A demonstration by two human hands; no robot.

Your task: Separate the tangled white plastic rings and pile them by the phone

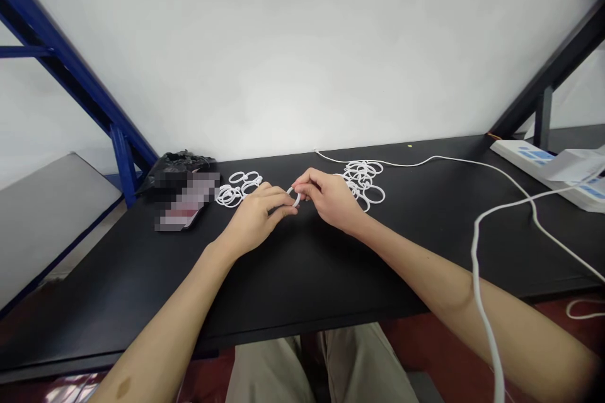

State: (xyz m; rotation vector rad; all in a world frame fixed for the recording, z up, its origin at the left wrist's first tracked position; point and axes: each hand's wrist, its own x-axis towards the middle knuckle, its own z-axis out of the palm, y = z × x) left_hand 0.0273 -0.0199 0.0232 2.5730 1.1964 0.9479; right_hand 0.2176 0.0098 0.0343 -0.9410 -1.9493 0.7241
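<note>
Between my hands, above the middle of the black table, is a small white ring (297, 199). The fingertips of my left hand (258, 214) pinch its lower left side. My right hand (331, 198) grips the same ring at its upper right with thumb and forefinger. Part of the ring is hidden behind the fingers. A pile of similar white rings (230, 195) lies just beyond my left hand. Another heap of white rings (373, 194) sits on the table past my right hand, which covers part of it.
The black table (293, 289) meets a white wall. At its left lie a black plastic bag (177, 164) and a partly blurred flat packet (189, 208). A white cable (475, 245) hangs across my right forearm. A white-and-blue power strip-like object (529, 160) rests at the right.
</note>
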